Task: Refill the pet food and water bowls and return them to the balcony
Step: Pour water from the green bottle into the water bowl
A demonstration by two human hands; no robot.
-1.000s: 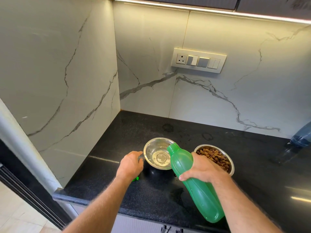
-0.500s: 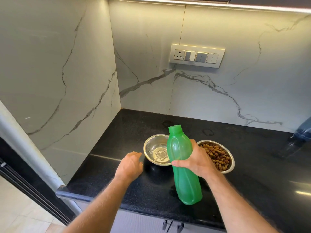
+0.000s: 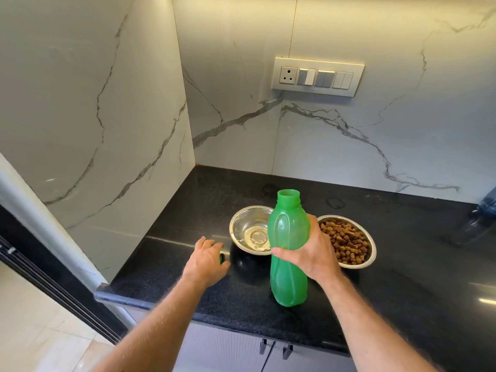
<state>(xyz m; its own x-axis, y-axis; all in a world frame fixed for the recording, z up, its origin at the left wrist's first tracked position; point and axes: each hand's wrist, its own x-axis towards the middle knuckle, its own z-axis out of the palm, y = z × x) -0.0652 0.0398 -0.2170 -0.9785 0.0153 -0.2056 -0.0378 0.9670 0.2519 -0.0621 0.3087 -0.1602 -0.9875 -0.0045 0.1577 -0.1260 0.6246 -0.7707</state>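
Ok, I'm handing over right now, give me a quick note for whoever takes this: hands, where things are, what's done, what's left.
Right hand grips the uncapped green bottle, upright on the black counter.
Left hand rests over a small green piece, probably the cap; grip unclear.
Water bowl holds some water; food bowl beside it holds kibble.
Done: both bowls have contents.
Left: cap the bottle, carry both bowls to the balcony.
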